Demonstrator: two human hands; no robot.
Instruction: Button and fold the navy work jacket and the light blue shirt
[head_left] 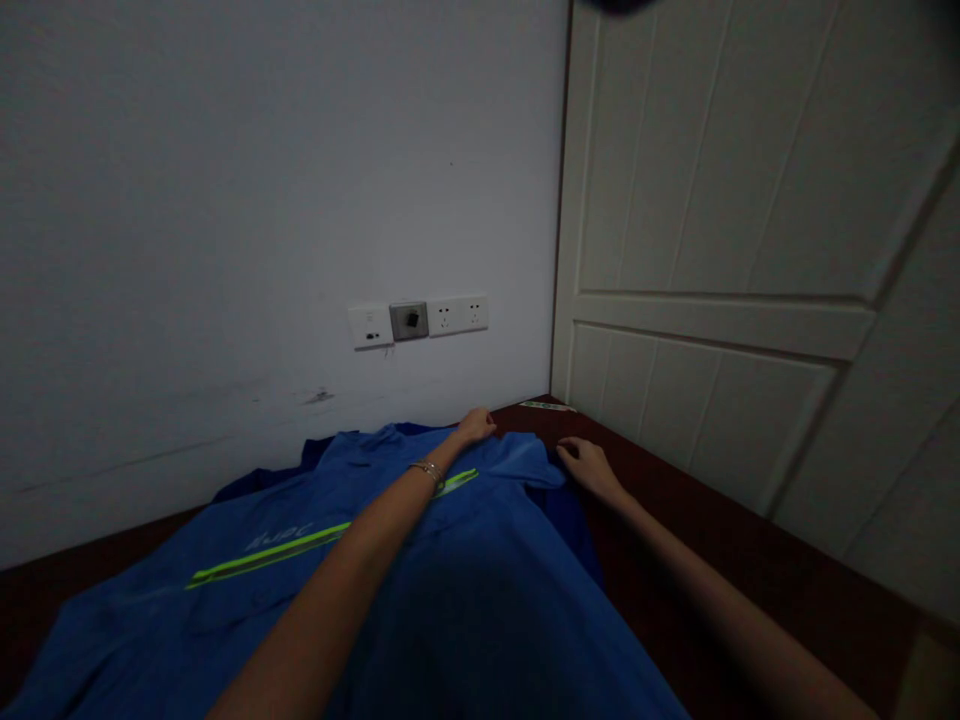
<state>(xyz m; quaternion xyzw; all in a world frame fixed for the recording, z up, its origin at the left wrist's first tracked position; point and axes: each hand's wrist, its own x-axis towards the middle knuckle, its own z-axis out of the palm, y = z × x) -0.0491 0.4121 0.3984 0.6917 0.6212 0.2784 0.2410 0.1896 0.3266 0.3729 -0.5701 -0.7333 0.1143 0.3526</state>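
Note:
A blue short-sleeved work shirt point(480, 560) lies spread out, with a yellow-green stripe and pale lettering across it. My left hand point(475, 426), with a bracelet point(429, 468) at the wrist, reaches over the shirt to its far shoulder edge. Its fingers are curled, and whether cloth is between them is hidden. Just right of the sleeve point(529, 460) is my right hand point(586, 464), its fingers loosely bent and apart from the cloth. Darker blue cloth point(566, 520) shows under the shirt and along its far edge.
The dark reddish-brown surface point(645, 560) meets a scuffed white wall point(262, 200) with several sockets point(459, 314) and a grey switch plate point(409, 321). A white panelled door point(712, 200) stands close on the right. A thin printed strip point(547, 406) lies in the corner.

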